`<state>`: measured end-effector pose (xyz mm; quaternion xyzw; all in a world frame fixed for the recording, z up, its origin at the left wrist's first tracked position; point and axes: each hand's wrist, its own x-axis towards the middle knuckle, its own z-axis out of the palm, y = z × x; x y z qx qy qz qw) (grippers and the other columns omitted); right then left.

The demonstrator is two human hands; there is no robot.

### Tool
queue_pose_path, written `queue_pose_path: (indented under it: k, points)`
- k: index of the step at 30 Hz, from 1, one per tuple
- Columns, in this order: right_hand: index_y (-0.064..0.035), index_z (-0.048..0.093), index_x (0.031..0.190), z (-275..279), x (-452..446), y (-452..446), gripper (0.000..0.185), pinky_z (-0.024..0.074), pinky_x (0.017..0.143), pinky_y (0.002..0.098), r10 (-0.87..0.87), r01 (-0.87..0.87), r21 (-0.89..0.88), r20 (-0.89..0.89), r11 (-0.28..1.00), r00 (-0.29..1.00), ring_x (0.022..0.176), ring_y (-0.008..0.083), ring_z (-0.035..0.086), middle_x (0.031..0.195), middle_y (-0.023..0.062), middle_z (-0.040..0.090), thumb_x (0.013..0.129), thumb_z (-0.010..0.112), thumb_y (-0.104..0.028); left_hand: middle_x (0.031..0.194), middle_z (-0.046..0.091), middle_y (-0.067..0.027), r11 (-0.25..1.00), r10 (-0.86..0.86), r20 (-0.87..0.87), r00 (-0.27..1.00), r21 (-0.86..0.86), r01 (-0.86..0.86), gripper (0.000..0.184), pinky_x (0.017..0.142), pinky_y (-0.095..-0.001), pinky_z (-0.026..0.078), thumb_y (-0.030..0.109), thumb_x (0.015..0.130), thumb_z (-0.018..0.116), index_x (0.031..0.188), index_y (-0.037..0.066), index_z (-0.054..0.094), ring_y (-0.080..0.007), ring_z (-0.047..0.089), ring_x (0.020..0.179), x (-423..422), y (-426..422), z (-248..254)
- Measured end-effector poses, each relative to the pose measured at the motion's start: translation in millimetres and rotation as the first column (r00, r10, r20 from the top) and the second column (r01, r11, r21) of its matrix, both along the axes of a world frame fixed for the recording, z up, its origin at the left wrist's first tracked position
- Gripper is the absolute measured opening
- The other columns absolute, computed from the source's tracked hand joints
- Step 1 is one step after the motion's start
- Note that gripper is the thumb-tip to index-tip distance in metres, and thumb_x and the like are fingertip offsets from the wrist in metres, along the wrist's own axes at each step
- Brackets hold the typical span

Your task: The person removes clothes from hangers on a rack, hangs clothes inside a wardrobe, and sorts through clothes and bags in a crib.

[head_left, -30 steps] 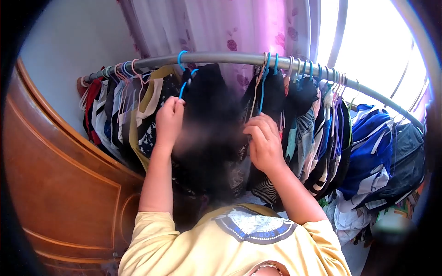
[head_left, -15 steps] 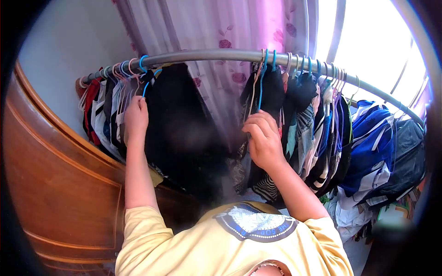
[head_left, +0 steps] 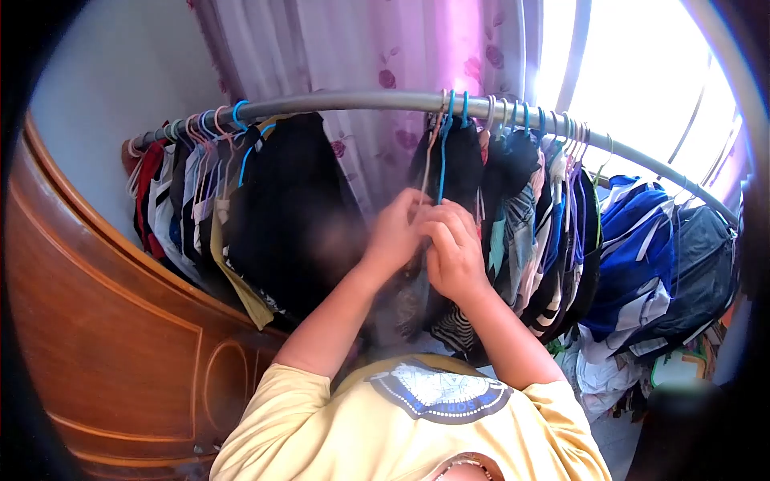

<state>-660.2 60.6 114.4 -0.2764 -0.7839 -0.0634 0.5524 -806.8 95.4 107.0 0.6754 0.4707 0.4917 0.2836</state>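
Observation:
My left hand [head_left: 395, 234] is closed at the lower part of a pink clothes hanger [head_left: 431, 152]; its fingertips are slightly blurred. Right beside it, almost touching, my right hand [head_left: 455, 250] has its fingers curled at the lower end of a blue clothes hanger [head_left: 443, 164]. Both hangers hook over a curved metal rail [head_left: 353, 100]. Dark clothing [head_left: 465, 156] hangs just behind the blue hanger. The exact grip of the fingertips is partly hidden where the two hands meet.
On the left of the rail hangs a large black garment [head_left: 289, 208] with several others. Packed clothes, including a blue jacket [head_left: 634, 248], fill the right. A brown wooden panel [head_left: 120, 337] stands at left; a patterned curtain [head_left: 361, 48] hangs behind.
My left hand has let go of the blue hanger by the large black garment and moved right to the pink hanger. My right hand stays at about the same spot.

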Motion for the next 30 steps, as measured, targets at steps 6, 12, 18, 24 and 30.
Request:
queue_pose_path:
  k: [6, 12, 18, 24, 30]
  points:
    - [-0.0007, 0.062, 0.096, 0.8, 3.7, -0.4, 0.026, 0.0476, 0.107, 0.0505, 0.01, -0.01, 0.001, 0.018, 1.0, 1.0, 0.106, 0.0366, 0.063, 0.105, 0.0158, 0.064, 0.071, 0.056, 0.004, 0.071, 0.051, 0.0025, 0.965, 0.251, 0.041, 0.967, 0.071, -0.254, 0.022, 0.061, -0.0261, 0.041, 0.023, 0.106, 0.058, 0.098, 0.004, 0.063, -0.0061, 0.045, 0.067, -22.8, 4.1, 7.6]
    - [-0.0007, 0.063, 0.094, 1.2, 0.9, -1.2, 0.025, 0.0478, 0.107, 0.0504, -0.007, 0.007, 0.001, 0.026, 1.0, 1.0, 0.106, 0.0359, 0.063, 0.104, 0.0154, 0.064, 0.07, 0.057, 0.004, 0.069, 0.047, 0.0035, 0.901, 0.409, -0.066, 0.91, 0.189, -0.391, 0.023, 0.059, -0.0269, 0.039, 0.025, 0.106, 0.058, 0.099, 0.004, 0.065, -0.0065, 0.043, 0.065, -77.8, 9.9, 7.0]
    - [-0.0039, 0.062, 0.09, 3.2, -1.3, 0.9, 0.019, 0.0506, 0.101, 0.0499, -0.015, 0.014, 0.036, 0.045, 0.999, 0.999, 0.104, 0.0343, 0.064, 0.101, 0.0133, 0.065, 0.071, 0.063, 0.002, 0.076, 0.06, 0.0052, 0.865, 0.494, -0.016, 0.869, 0.111, -0.489, 0.021, 0.064, -0.024, 0.041, 0.023, 0.105, 0.062, 0.112, 0.005, 0.07, -0.0039, 0.049, 0.069, -138.2, 10.6, 15.5]
    - [-0.0018, 0.063, 0.09, 4.2, -1.6, -0.5, 0.022, 0.0493, 0.104, 0.0513, 0.008, -0.008, 0.021, 0.035, 1.0, 0.999, 0.106, 0.0352, 0.064, 0.099, 0.0148, 0.064, 0.069, 0.059, 0.005, 0.069, 0.058, -0.0015, 0.733, 0.666, -0.043, 0.744, 0.22, -0.644, 0.025, 0.063, -0.0302, 0.046, 0.024, 0.102, 0.064, 0.117, 0.006, 0.072, -0.0117, 0.055, 0.065, -193.4, 16.3, 20.4]
    - [-0.0014, 0.063, 0.093, -0.6, 2.0, 1.6, 0.022, 0.0488, 0.104, 0.0506, 0.026, -0.027, 0.011, 0.061, 1.0, 0.998, 0.108, 0.0363, 0.064, 0.102, 0.0157, 0.064, 0.072, 0.06, 0.006, 0.087, 0.069, -0.0083, 0.654, 0.749, -0.256, 0.612, 0.132, -0.745, 0.028, 0.074, -0.0381, 0.051, 0.023, 0.1, 0.065, 0.122, 0.007, 0.069, -0.0248, 0.066, 0.079, -215.1, 9.9, 36.6]
